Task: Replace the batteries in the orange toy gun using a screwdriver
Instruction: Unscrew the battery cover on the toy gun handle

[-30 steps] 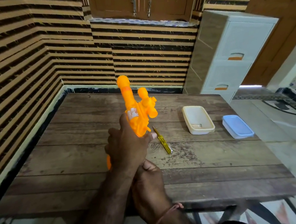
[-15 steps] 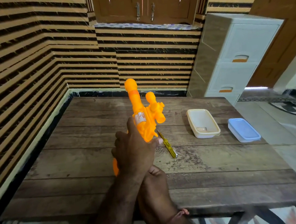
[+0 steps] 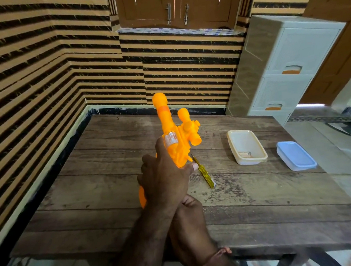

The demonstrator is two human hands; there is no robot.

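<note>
Just right of left hand point(image 3: 165, 181), screwdriver point(image 3: 203, 172) lies idle on table point(image 3: 258, 199); left hand grips toy gun point(image 3: 175, 137) barrel-up, likely testing; right hand point(image 3: 188, 217) beneath, grip unclear.

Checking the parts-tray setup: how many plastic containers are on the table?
2. An open cream container sits right of the orange toy gun, with small items inside; a closed one with a blue lid lies farther right, near the table edge. None looks hidden.
</note>
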